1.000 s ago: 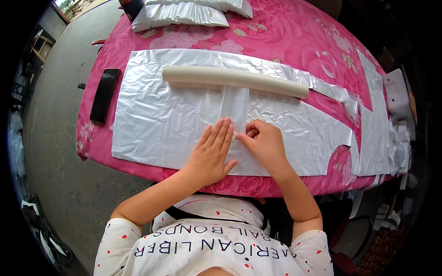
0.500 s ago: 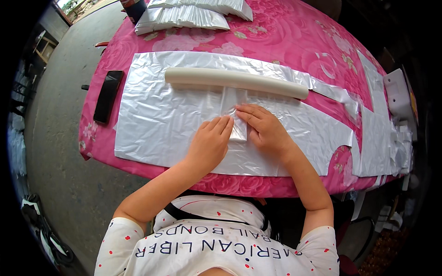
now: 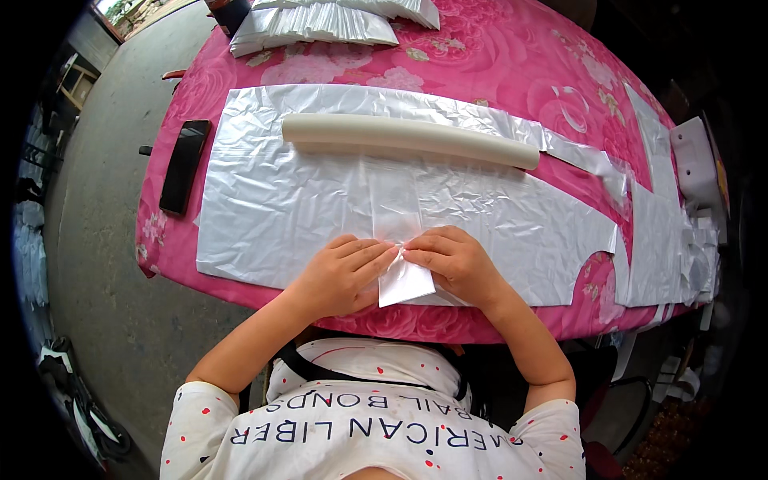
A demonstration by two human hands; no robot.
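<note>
From my remote head view, I register both hands nearer the table's front edge than half a second ago. The left hand [image 3: 340, 274] and right hand [image 3: 454, 260] now meet fingertip to fingertip; in the earlier frame a gap separates them. Finger state: narrow on both hands, bunched and gripping the plastic strip [image 3: 406, 284], which gathers at the pinch. Thumb placement is partly hidden; I cannot tell it fully. The strip lies between the hands over the plastic sheet [image 3: 264, 200], its folded end flaring toward the person.

The pale tube [image 3: 408, 138] keeps its place across the sheet, beyond the hands, and occupies the far side of the work area. Surroundings on the pink tablecloth [image 3: 488, 64]: phone [image 3: 185, 166] beside the sheet's left edge; pleated white stack [image 3: 316, 30] and dark container [image 3: 230, 14] at the far left; further plastic pieces [image 3: 652, 248] and a white box [image 3: 694, 158] at right.
</note>
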